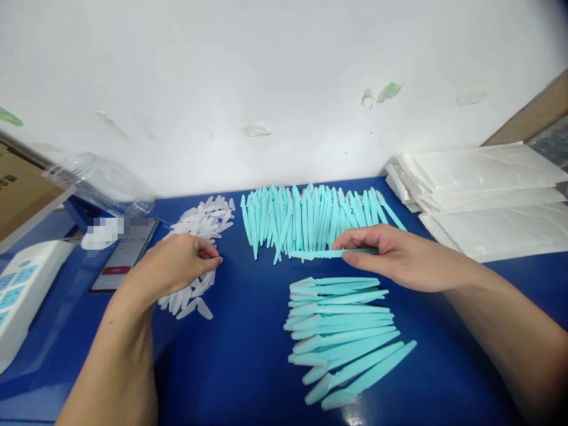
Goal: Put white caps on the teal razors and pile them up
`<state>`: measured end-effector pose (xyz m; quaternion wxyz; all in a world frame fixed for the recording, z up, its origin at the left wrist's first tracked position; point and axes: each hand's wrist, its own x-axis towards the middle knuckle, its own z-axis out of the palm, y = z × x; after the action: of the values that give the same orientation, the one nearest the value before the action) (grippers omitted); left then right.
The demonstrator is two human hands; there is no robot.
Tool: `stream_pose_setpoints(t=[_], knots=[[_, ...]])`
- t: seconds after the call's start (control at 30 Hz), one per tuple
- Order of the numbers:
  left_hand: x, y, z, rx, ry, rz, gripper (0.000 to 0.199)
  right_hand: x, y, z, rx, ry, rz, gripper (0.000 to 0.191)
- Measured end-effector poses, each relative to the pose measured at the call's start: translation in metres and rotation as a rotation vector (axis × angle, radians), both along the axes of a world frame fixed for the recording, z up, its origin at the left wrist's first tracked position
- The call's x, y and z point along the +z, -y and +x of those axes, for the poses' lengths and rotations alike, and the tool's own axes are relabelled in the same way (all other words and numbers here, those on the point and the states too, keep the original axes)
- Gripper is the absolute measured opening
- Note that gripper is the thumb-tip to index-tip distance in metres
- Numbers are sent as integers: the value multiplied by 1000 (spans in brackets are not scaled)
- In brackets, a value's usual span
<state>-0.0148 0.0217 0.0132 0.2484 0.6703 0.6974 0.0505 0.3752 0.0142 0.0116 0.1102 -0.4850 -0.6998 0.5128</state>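
My right hand (384,254) pinches the handle of a teal eyebrow razor (313,255), held level with its head pointing left. Behind it, many more razors lie upright in a row (310,216) by the wall. Nearer to me is a second group of razors (346,325), lying sideways with pale covers visible over their heads. My left hand (186,263) is closed in a pinch above a pile of translucent white caps (202,219); its fingertips hide whatever they may hold. A few loose caps (195,307) show below that hand.
Left of the caps are a phone (124,254), a clear plastic jar (100,183) on its side and a white power strip (26,296). White packets (483,177) are stacked at the right. A white wall (284,89) bounds the blue table (231,367).
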Motion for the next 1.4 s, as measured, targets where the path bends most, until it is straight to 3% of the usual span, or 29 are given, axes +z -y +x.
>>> stream_pose_setpoints(t=[0.17, 0.33, 0.6, 0.77, 0.87, 1.03, 1.17, 1.27, 1.4], knots=[[10, 3, 2, 9, -82, -23, 37, -4, 0, 0, -18, 2, -16, 33], [11, 5, -4, 5, -200, -124, 31, -3, 0, -1, -35, -5, -26, 30], [8, 1, 2, 18, 29, -54, 45, -4, 3, -1, -40, -13, -48, 27], [8, 2, 0, 27, 11, -58, 53, -5, 3, 1, -21, -12, -65, 27], [3, 3, -5, -42, -19, -56, 51, -5, 2, 1, -18, -15, -72, 29], [-8, -1, -9, -293, -55, 73, 34, -5, 2, -1, -3, -10, -67, 33], [-7, -1, -3, -284, -63, 118, 29, -4, 4, -1, 0, -7, -72, 32], [-2, 4, 13, -131, 164, 125, 34, -2, 4, -1, -1, -12, -72, 30], [-2, 12, 45, 21, 708, 61, 29, 0, 3, -4, -22, -67, -66, 25]])
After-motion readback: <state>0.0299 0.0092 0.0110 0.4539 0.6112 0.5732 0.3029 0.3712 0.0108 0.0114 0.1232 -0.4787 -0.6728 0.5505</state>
